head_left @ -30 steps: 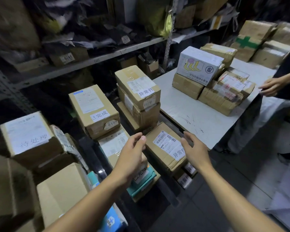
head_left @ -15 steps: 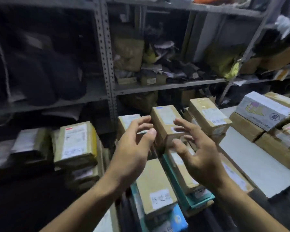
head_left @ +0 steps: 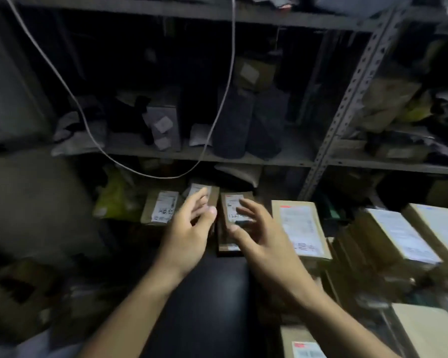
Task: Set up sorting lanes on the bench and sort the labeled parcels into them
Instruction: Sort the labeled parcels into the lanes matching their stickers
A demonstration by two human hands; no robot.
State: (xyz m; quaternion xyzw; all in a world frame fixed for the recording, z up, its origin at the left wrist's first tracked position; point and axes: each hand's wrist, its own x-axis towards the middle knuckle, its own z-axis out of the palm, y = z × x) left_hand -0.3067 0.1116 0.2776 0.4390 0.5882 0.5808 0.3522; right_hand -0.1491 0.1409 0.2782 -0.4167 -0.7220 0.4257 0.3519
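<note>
Both your hands are out in front of you with nothing in them. Your left hand (head_left: 189, 233) has its fingers loosely spread, and so does your right hand (head_left: 263, 237). The small parcel (head_left: 232, 223) lies between the two, just past your right fingertips (head_left: 243, 204), and I cannot tell whether they touch it.

The risk here is picking the wrong one. Two more labelled boxes (head_left: 163, 206) sit just beyond your left fingers, close together, and the picture is dim and smeared, so the writing on the labels is hard to read. A misread label probably puts the parcel in the wrong lane.

The parcel also looks narrow and stands on a dark edge. A one-sided grab could tip it off, so close in from both sides.

The larger parcel (head_left: 299, 228) lies just beside your right hand's outer edge. A wide swing of that wrist could shove it into the stacks (head_left: 398, 233) further right.

A cable (head_left: 140, 169) hangs above your fingers; lift low to avoid snagging it.
</note>
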